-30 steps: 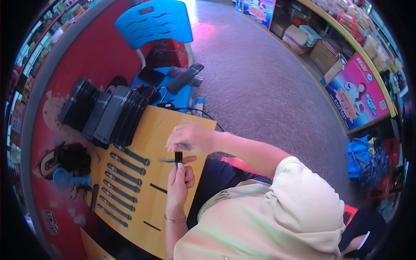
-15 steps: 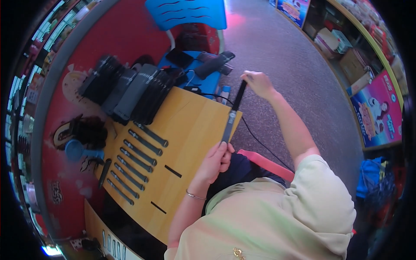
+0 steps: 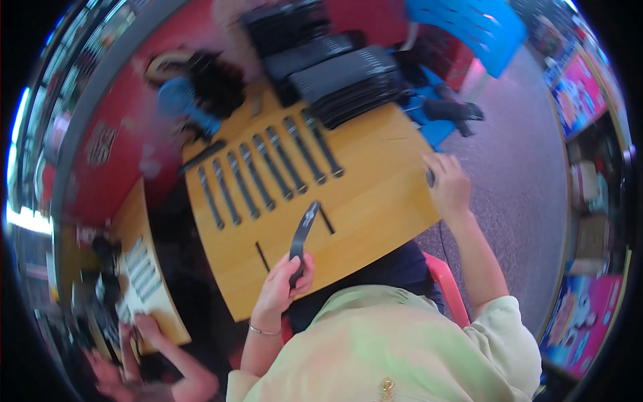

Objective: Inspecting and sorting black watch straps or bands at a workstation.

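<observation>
My left hand (image 3: 287, 285) is closed around the lower end of a dark grey strap (image 3: 307, 231), which bears a pale printed mark. The strap's free end curves upward above the table. Over the table's right edge is my right hand (image 3: 451, 187), its fingers curled, with a small dark thing (image 3: 430, 177) at the fingertips that I cannot make out. Several similar straps (image 3: 278, 161) lie side by side in a row on the wooden table (image 3: 375, 174). Two short black strips or slots (image 3: 326, 218) show on the tabletop nearer me.
Stacks of dark flat packs (image 3: 345, 80) stand at the table's far side. A light blue handheld fan (image 3: 177, 97) is at the far left. Beyond the right corner is a blue chair (image 3: 469, 30) with dark items. At lower left, another person's hands (image 3: 140, 328) work at a second table (image 3: 171, 308).
The black band stretched between my hands is no longer seen there. My left hand now holds the strap over the table, and my right hand is apart from it. The view has turned left.
</observation>
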